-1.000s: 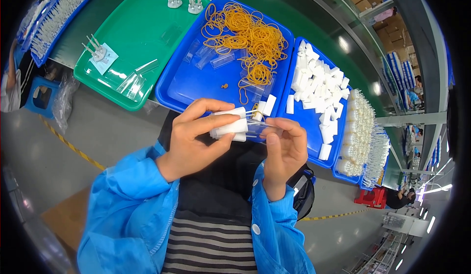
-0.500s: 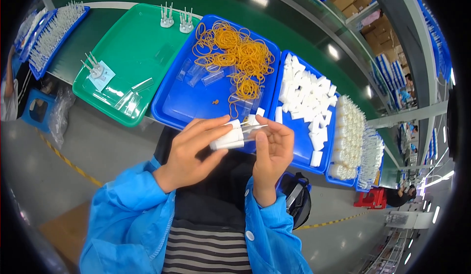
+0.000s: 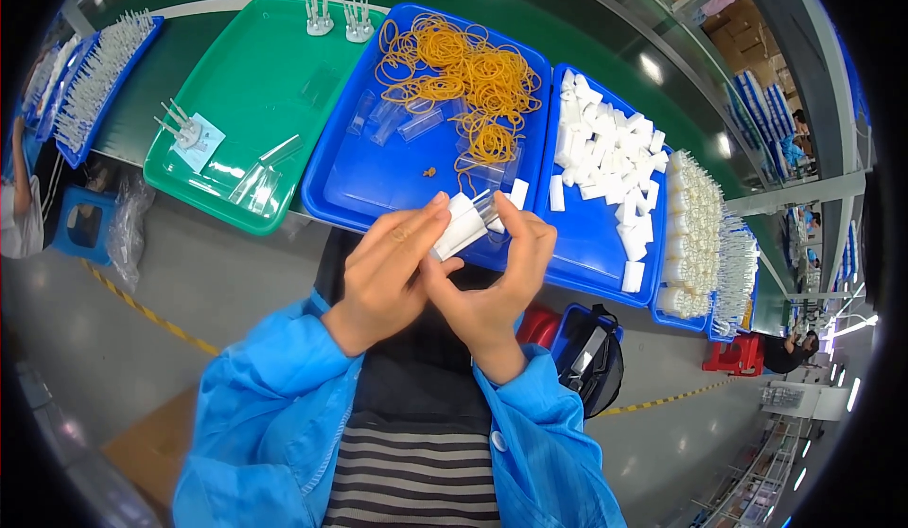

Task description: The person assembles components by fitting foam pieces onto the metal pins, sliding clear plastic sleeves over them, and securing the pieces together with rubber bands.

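Observation:
My left hand (image 3: 390,271) is closed around a few white blocks (image 3: 461,231) held side by side. A thin yellowish loop seems to circle its fingers. My right hand (image 3: 499,287) pinches the same bundle from the right, its index fingertip on a clear plastic piece (image 3: 486,208) at the upper end and its thumb near the lower end. Both hands hover over the near edge of a blue tray (image 3: 345,170). Tangled orange rubber bands (image 3: 478,69) lie in that tray, with clear plastic pieces (image 3: 421,126) and a white block (image 3: 516,194) close to my fingers.
At right, a second blue tray (image 3: 591,268) bears many white blocks (image 3: 605,149), then bundled white parts (image 3: 689,235). A green tray (image 3: 255,83) at left carries clear pieces and pronged white parts (image 3: 184,131). A red stool (image 3: 736,356) and black bag (image 3: 594,362) sit below the table.
My right hand has turned inward and closed on the bundle, its thumb now near my left fingers. The bundle has tilted, its clear end pointing up and right. The view has shifted slightly.

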The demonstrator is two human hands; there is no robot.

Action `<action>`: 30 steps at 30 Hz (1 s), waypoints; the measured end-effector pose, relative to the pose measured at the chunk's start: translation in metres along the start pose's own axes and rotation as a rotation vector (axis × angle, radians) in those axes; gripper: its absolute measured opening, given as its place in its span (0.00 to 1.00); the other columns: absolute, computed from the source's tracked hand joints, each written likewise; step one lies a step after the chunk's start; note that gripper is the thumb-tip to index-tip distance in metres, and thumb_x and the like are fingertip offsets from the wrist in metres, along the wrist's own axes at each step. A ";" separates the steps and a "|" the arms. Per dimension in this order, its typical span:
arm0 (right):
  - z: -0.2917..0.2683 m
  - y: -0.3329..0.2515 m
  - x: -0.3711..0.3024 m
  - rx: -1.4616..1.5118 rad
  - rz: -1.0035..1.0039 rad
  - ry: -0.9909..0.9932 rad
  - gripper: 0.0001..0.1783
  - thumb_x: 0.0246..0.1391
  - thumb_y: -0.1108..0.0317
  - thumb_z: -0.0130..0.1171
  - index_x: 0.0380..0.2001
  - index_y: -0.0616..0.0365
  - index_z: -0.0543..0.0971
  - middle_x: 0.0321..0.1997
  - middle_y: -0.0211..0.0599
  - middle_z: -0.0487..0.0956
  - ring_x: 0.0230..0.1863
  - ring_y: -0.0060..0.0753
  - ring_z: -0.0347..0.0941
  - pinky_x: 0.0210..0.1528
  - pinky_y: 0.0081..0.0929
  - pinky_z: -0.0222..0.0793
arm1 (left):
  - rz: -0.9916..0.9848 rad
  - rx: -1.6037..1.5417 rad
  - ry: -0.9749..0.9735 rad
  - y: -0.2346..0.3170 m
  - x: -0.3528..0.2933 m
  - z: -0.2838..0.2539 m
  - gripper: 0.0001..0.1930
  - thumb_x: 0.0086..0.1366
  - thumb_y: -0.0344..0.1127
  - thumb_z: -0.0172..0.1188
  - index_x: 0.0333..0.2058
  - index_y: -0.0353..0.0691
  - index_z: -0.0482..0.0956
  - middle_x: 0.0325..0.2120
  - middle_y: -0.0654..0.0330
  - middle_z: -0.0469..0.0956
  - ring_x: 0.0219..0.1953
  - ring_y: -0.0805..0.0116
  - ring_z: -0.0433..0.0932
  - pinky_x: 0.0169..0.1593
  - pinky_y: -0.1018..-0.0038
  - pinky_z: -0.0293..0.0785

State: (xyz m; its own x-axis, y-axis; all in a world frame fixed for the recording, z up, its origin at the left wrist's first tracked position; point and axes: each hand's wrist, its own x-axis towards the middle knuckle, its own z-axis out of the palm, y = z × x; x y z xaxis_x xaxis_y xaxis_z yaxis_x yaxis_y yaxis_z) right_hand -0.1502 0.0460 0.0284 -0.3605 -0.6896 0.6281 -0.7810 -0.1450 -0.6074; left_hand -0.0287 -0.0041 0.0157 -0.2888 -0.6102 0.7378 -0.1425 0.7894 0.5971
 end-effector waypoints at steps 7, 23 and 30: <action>0.000 -0.004 0.008 -0.086 -0.137 -0.027 0.34 0.30 0.62 0.76 0.45 0.61 0.79 0.42 0.40 0.75 0.45 0.39 0.71 0.56 0.37 0.60 | -0.055 -0.030 0.014 -0.003 0.003 -0.004 0.29 0.45 0.22 0.73 0.49 0.28 0.77 0.48 0.44 0.78 0.44 0.50 0.81 0.45 0.67 0.78; -0.004 0.051 0.089 -0.321 0.032 -0.522 0.11 0.43 0.72 0.67 0.33 0.58 0.79 0.31 0.40 0.81 0.35 0.47 0.78 0.38 0.39 0.71 | -0.752 -0.883 0.108 -0.024 -0.004 -0.040 0.20 0.55 0.14 0.63 0.48 0.28 0.76 0.52 0.47 0.72 0.55 0.60 0.74 0.53 0.67 0.79; -0.043 0.042 0.109 -0.270 0.031 -0.594 0.08 0.46 0.72 0.63 0.32 0.58 0.82 0.32 0.43 0.80 0.34 0.43 0.78 0.35 0.34 0.72 | -0.547 -0.702 0.114 -0.021 -0.005 -0.036 0.18 0.55 0.13 0.62 0.45 0.28 0.77 0.49 0.50 0.71 0.53 0.60 0.74 0.54 0.67 0.80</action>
State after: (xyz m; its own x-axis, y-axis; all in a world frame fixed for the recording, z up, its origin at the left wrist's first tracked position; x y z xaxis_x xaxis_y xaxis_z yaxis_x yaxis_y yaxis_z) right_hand -0.2438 -0.0046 0.0921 -0.1018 -0.9766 0.1894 -0.9035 0.0111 -0.4285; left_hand 0.0098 -0.0198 0.0108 -0.2495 -0.9212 0.2984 0.3896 0.1866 0.9019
